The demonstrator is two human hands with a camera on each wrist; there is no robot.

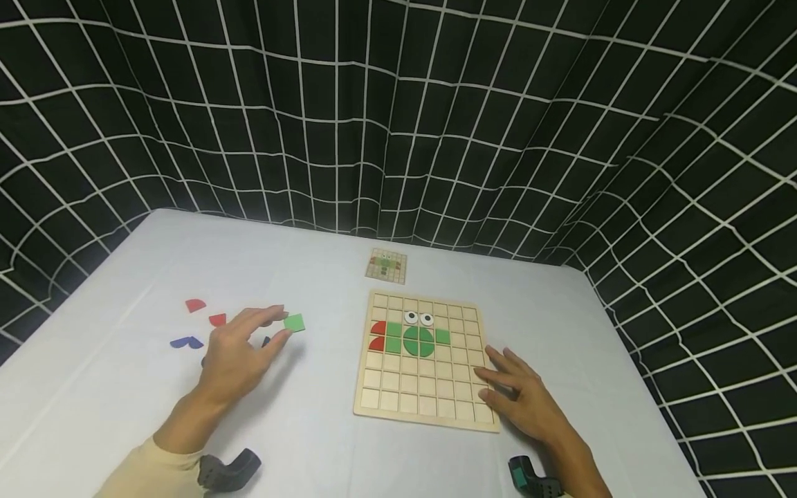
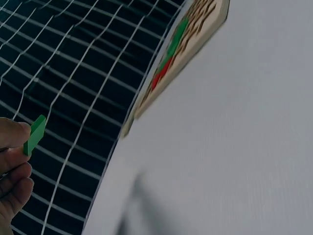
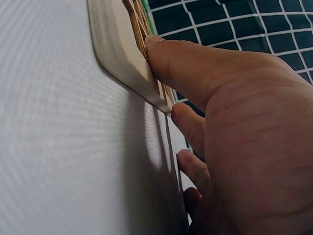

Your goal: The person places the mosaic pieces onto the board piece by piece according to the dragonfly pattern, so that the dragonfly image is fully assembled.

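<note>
My left hand (image 1: 233,356) pinches a light green square tile (image 1: 295,323) between thumb and fingers, above the table left of the wooden grid board (image 1: 426,408). In the left wrist view the green tile (image 2: 35,135) shows nearly edge-on at the fingertips. My right hand (image 1: 523,398) rests at the board's right edge, its fingers spread and relaxed, with the thumb (image 3: 171,58) touching the board's top. On the board lie two red quarter-round pieces (image 1: 377,343), several light green squares (image 1: 394,330), a dark green circle of quarter pieces (image 1: 418,342) and two eye pieces (image 1: 426,319).
A small pattern card (image 1: 387,266) lies behind the board. Loose red pieces (image 1: 196,305) and blue pieces (image 1: 180,342) are scattered at the left, partly hidden by my left hand. A black cloth with white grid lines (image 1: 336,131) hangs around the white table (image 1: 311,443).
</note>
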